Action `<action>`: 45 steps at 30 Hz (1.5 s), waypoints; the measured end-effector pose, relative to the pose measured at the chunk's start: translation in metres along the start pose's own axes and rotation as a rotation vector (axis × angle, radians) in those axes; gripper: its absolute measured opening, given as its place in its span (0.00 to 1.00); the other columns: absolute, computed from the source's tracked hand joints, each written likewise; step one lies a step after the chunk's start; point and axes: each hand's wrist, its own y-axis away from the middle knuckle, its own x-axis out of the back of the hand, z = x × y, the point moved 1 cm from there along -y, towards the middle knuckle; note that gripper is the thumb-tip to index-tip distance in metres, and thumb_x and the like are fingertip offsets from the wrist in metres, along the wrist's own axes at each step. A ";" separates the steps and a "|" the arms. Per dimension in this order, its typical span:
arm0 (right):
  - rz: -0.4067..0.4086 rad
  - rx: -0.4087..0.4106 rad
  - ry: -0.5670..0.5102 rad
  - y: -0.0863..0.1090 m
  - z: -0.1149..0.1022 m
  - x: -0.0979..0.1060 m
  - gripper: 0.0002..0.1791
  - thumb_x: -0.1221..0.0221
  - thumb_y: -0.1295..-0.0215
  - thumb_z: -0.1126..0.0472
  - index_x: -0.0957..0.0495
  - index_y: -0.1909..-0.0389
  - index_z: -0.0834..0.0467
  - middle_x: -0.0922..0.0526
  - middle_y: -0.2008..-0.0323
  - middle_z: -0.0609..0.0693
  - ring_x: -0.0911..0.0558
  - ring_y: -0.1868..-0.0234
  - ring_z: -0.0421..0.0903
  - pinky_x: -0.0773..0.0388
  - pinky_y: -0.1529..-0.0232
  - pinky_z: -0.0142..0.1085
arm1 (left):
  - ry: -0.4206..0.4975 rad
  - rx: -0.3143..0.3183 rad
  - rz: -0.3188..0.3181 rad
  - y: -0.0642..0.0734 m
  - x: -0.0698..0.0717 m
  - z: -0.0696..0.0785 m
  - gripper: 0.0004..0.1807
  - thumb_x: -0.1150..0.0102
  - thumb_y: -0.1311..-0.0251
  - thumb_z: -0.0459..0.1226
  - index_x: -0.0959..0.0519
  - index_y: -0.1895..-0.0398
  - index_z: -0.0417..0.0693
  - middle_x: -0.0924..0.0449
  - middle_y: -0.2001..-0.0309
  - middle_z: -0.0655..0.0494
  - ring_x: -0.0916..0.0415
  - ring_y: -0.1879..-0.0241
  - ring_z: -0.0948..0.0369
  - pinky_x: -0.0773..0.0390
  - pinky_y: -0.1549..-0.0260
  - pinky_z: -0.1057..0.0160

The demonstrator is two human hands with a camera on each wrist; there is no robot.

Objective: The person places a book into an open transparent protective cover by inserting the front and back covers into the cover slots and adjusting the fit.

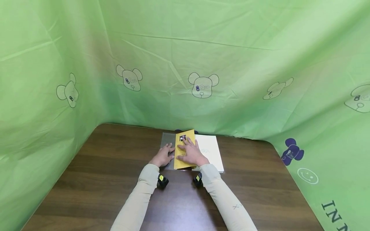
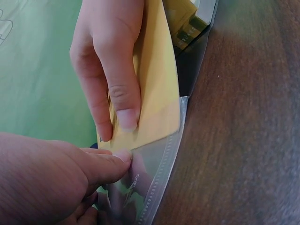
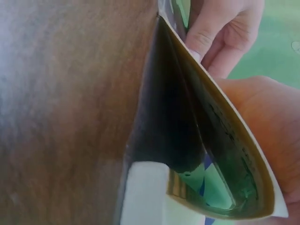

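Observation:
A book lies open near the far table edge, its white page (image 1: pixel 209 150) on the right. Its yellow cover flap (image 1: pixel 180 160), with a small photo and print, stands raised in a curve toward the left. On the flap's outer face rests my right hand (image 1: pixel 190 154), fingers spread. A clear plastic book cover (image 1: pixel 169 138) extends left of the flap. My left hand (image 1: pixel 163 156) lies over that plastic, its thumb close to the flap's edge in the left wrist view. There the flap's corner (image 2: pixel 164 124) looks paler under the clear film.
The brown wooden table (image 1: pixel 115 179) spreads around the book. A green cloth (image 1: pixel 162 48) with bear-head drawings hangs behind and at both sides. Dark wrist cameras sit below my two hands, near the sleeve cuffs.

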 end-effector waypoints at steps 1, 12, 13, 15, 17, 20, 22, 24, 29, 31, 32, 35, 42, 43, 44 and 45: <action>0.004 0.000 -0.003 0.000 0.000 0.000 0.36 0.35 0.36 0.42 0.26 0.30 0.53 0.42 0.22 0.61 0.52 0.19 0.60 0.64 0.23 0.65 | -0.001 0.002 -0.001 0.000 0.000 0.000 0.28 0.44 0.27 0.36 0.32 0.26 0.45 0.47 0.20 0.44 0.54 0.20 0.43 0.45 0.25 0.40; 0.040 -0.005 0.010 -0.001 -0.002 -0.008 0.39 0.38 0.35 0.41 0.30 0.28 0.57 0.44 0.21 0.60 0.54 0.18 0.58 0.65 0.22 0.64 | 0.005 -0.015 0.004 0.002 0.001 0.002 0.27 0.45 0.27 0.33 0.32 0.26 0.42 0.48 0.20 0.42 0.55 0.20 0.44 0.46 0.24 0.41; 0.044 -0.004 0.016 -0.001 -0.003 -0.008 0.39 0.38 0.35 0.41 0.30 0.28 0.57 0.44 0.21 0.60 0.54 0.18 0.58 0.64 0.23 0.65 | 0.007 -0.015 0.003 0.002 0.001 0.002 0.27 0.45 0.27 0.33 0.32 0.26 0.42 0.48 0.20 0.43 0.56 0.20 0.44 0.47 0.24 0.41; 0.048 0.003 0.020 0.000 -0.004 -0.007 0.39 0.38 0.36 0.42 0.29 0.28 0.57 0.43 0.21 0.60 0.53 0.18 0.59 0.64 0.23 0.65 | 0.009 -0.020 0.005 0.002 0.001 0.001 0.27 0.46 0.27 0.32 0.32 0.26 0.41 0.47 0.20 0.42 0.55 0.20 0.44 0.47 0.24 0.41; 0.048 0.012 0.031 0.001 -0.005 -0.007 0.39 0.39 0.35 0.42 0.30 0.28 0.58 0.43 0.22 0.61 0.53 0.19 0.60 0.62 0.23 0.66 | 0.007 -0.022 0.005 0.003 0.001 0.001 0.27 0.46 0.27 0.31 0.32 0.26 0.41 0.48 0.20 0.42 0.55 0.20 0.44 0.47 0.24 0.41; 0.041 0.019 0.041 0.001 -0.007 -0.006 0.38 0.40 0.35 0.43 0.30 0.28 0.58 0.43 0.22 0.61 0.53 0.19 0.60 0.61 0.24 0.67 | 0.006 -0.030 0.004 0.003 0.000 0.000 0.27 0.46 0.27 0.31 0.32 0.26 0.41 0.47 0.20 0.42 0.55 0.20 0.44 0.47 0.24 0.41; 0.040 0.023 0.048 0.001 -0.007 -0.005 0.38 0.40 0.35 0.44 0.30 0.28 0.58 0.45 0.21 0.62 0.53 0.19 0.60 0.60 0.24 0.67 | 0.001 -0.032 0.006 0.002 0.000 0.000 0.27 0.47 0.27 0.31 0.32 0.26 0.41 0.48 0.20 0.42 0.55 0.20 0.44 0.47 0.24 0.41; 0.042 0.028 0.040 0.000 -0.007 -0.005 0.38 0.40 0.35 0.44 0.30 0.28 0.58 0.47 0.21 0.62 0.53 0.18 0.60 0.60 0.24 0.67 | 0.000 -0.031 0.011 0.002 0.000 0.000 0.26 0.47 0.26 0.31 0.32 0.26 0.41 0.47 0.20 0.42 0.55 0.20 0.45 0.47 0.24 0.42; 0.057 0.034 0.022 0.000 -0.005 -0.007 0.40 0.40 0.37 0.45 0.32 0.27 0.60 0.49 0.21 0.65 0.53 0.19 0.60 0.59 0.23 0.66 | -0.004 -0.025 0.019 0.002 -0.002 0.000 0.26 0.48 0.26 0.31 0.33 0.26 0.41 0.47 0.20 0.43 0.55 0.20 0.45 0.47 0.24 0.42; 0.058 0.025 0.016 -0.001 -0.005 -0.007 0.43 0.40 0.38 0.45 0.35 0.25 0.62 0.51 0.20 0.65 0.55 0.18 0.60 0.60 0.23 0.65 | -0.004 -0.028 0.023 0.002 -0.002 0.001 0.26 0.48 0.26 0.31 0.33 0.26 0.41 0.47 0.20 0.43 0.55 0.20 0.45 0.47 0.24 0.42; 0.059 0.019 0.008 -0.001 -0.004 -0.008 0.45 0.39 0.38 0.45 0.37 0.25 0.64 0.52 0.20 0.66 0.56 0.18 0.60 0.60 0.22 0.64 | -0.003 -0.029 0.024 0.002 -0.002 0.001 0.26 0.48 0.26 0.31 0.33 0.26 0.41 0.47 0.20 0.43 0.55 0.20 0.45 0.47 0.24 0.43; 0.060 -0.002 -0.036 -0.001 -0.004 -0.009 0.50 0.38 0.39 0.46 0.44 0.24 0.69 0.55 0.20 0.67 0.60 0.18 0.59 0.62 0.21 0.60 | 0.003 -0.040 0.034 0.003 -0.002 0.001 0.26 0.48 0.26 0.30 0.33 0.26 0.39 0.46 0.21 0.42 0.55 0.20 0.44 0.47 0.24 0.43; 0.058 -0.034 -0.076 -0.002 -0.005 -0.010 0.54 0.38 0.41 0.47 0.50 0.24 0.74 0.56 0.20 0.66 0.61 0.18 0.58 0.64 0.20 0.56 | 0.019 -0.047 0.042 0.004 -0.003 0.000 0.26 0.50 0.26 0.30 0.33 0.26 0.39 0.46 0.20 0.42 0.55 0.20 0.44 0.48 0.23 0.43; 0.057 -0.035 -0.077 -0.002 -0.006 -0.010 0.54 0.38 0.41 0.47 0.49 0.24 0.74 0.56 0.20 0.66 0.61 0.18 0.58 0.64 0.20 0.56 | 0.020 -0.049 0.042 0.004 -0.003 0.000 0.26 0.50 0.26 0.30 0.33 0.26 0.39 0.46 0.20 0.42 0.55 0.20 0.44 0.48 0.23 0.43; 0.056 -0.034 -0.079 -0.002 -0.006 -0.010 0.53 0.38 0.41 0.48 0.49 0.24 0.74 0.55 0.20 0.66 0.60 0.18 0.58 0.64 0.20 0.56 | 0.023 -0.052 0.043 0.004 -0.003 0.000 0.26 0.50 0.26 0.30 0.33 0.26 0.38 0.46 0.21 0.42 0.55 0.20 0.44 0.48 0.23 0.43; 0.052 -0.034 -0.077 -0.002 -0.007 -0.010 0.53 0.39 0.41 0.48 0.49 0.24 0.74 0.55 0.20 0.66 0.60 0.18 0.58 0.64 0.20 0.56 | 0.024 -0.057 0.046 0.004 -0.003 -0.001 0.26 0.50 0.26 0.30 0.33 0.26 0.38 0.46 0.21 0.42 0.54 0.20 0.44 0.48 0.23 0.43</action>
